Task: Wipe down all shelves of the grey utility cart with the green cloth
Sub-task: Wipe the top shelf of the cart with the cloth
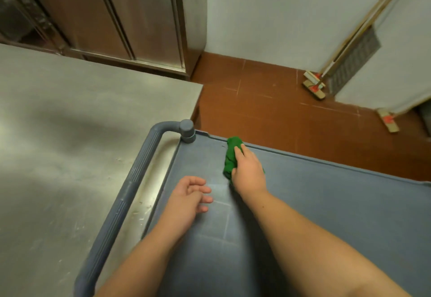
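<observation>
The grey utility cart's top shelf fills the lower right of the head view, and its ribbed handle runs along the left side. A bunched green cloth lies on the shelf near the far rim. My right hand lies on top of the cloth, pressing it to the shelf with the fingers pointing toward the far edge. My left hand hovers over or rests on the shelf to the left, its fingers relaxed and holding nothing. The lower shelves are hidden under the top one.
A steel worktable stands against the cart's left side. Steel cabinet doors stand at the back left. Beyond the cart lies a red tiled floor. Wooden-handled brooms lean on the white wall at the right.
</observation>
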Available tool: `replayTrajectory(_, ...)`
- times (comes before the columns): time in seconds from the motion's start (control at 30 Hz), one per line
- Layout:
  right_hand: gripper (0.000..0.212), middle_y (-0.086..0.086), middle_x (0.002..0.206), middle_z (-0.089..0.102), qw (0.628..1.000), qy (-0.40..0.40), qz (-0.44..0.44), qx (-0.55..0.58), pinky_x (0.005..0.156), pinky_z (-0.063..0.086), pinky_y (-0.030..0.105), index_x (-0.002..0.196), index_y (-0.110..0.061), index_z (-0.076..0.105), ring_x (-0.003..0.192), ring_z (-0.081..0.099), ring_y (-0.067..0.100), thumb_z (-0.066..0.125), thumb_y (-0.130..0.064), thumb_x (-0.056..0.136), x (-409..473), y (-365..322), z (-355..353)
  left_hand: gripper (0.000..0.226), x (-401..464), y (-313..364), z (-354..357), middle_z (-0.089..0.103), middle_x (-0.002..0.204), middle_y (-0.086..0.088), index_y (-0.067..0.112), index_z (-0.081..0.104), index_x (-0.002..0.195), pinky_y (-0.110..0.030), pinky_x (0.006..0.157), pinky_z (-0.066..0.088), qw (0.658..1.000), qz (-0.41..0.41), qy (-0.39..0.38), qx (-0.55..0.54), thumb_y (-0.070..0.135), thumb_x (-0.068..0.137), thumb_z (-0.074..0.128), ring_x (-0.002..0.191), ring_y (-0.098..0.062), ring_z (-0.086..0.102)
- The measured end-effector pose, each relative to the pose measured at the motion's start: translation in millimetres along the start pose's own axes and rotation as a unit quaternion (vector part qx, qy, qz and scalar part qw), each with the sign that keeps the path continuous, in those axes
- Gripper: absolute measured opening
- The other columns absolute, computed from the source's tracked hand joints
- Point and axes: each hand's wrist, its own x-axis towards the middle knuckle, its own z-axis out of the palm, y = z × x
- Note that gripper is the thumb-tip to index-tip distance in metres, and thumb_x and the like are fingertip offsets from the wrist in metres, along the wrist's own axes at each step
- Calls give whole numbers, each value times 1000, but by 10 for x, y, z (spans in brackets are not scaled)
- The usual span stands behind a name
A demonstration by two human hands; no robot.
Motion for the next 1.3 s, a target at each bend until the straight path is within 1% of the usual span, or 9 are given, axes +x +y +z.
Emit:
replayTrajectory(0.2, 68, 12, 159, 31, 998, 19, 66, 4, 117, 29, 37, 149, -12, 40, 142, 34, 30, 56, -12, 83, -262, 1398, -518, 32, -198, -130, 1085, 63, 88, -7, 11, 54, 97, -26, 58, 49, 999, 1, -44, 30, -15, 87, 37, 64, -11, 63)
replayTrajectory(0.47, 66, 11, 159, 29, 986, 45, 161, 14, 118, 27, 35, 150, -12, 38, 142, 33, 29, 55, -13, 86, -772, 3228, -1252, 28, -585, -327, 2670, 63, 89, -8, 10, 54, 97, -26, 58, 50, 995, -2, -88, 41, -12, 90, 39, 70, -18, 62)
replayTrajectory(0.6, 64, 9, 160, 29, 972, 72, 219, 39, 119, 25, 35, 149, -12, 39, 144, 30, 28, 53, -11, 87, -1000, 4001, -1575, 27, -753, -446, 3249, 62, 91, -9, 9, 54, 100, -27, 59, 49, 993, -6, -107, 57, -10, 92, 37, 69, -17, 62)
replayTrajectory(0.7, 63, 5, 160, 29, 959, 88, 262, 57, 118, 29, 37, 149, -14, 39, 143, 31, 28, 49, -9, 86, -1120, 4388, -1742, 27, -851, -494, 3513, 62, 92, -10, 3, 54, 106, -29, 60, 48, 991, -8, -117, 67, -11, 92, 36, 68, -18, 62)
replayTrajectory(0.87, 65, 6, 157, 34, 957, 101, 266, 59, 113, 35, 42, 147, -16, 41, 139, 36, 31, 50, -7, 84, -1175, 4528, -1784, 29, -902, -505, 3604, 62, 92, -11, 1, 54, 108, -32, 63, 49, 991, -4, -112, 76, -12, 90, 35, 69, -19, 63)
replayTrajectory(0.97, 56, 10, 134, 54, 944, 126, 282, 116, 101, 45, 44, 128, -20, 49, 121, 51, 36, 53, -5, 75, -1151, 4421, -1786, 30, -891, -499, 3474, 62, 93, -11, 2, 55, 107, -33, 64, 49, 992, -2, -100, 75, -12, 90, 36, 70, -19, 63)
replayTrajectory(1.03, 55, 13, 123, 59, 935, 129, 302, 135, 97, 48, 45, 122, -24, 48, 114, 54, 38, 56, -8, 70, -1114, 4312, -1782, 29, -870, -504, 3329, 63, 94, -11, 4, 56, 106, -32, 64, 50, 993, 0, -89, 71, -11, 91, 36, 69, -17, 64)
replayTrajectory(1.17, 65, 12, 123, 57, 931, 116, 319, 133, 100, 47, 44, 131, -27, 46, 119, 51, 37, 63, -17, 69, -962, 3948, -1668, 29, -779, -503, 2977, 63, 94, -11, 6, 56, 103, -29, 62, 50, 996, -3, -66, 56, -12, 90, 37, 68, -16, 64)
replayTrajectory(1.3, 62, 12, 125, 58, 936, 118, 296, 150, 101, 44, 41, 130, -23, 48, 121, 49, 34, 65, -17, 71, -768, 3400, -1413, 30, -669, -459, 2548, 64, 92, -9, 7, 56, 101, -28, 61, 50, 998, -4, -57, 35, -13, 88, 38, 69, -15, 64)
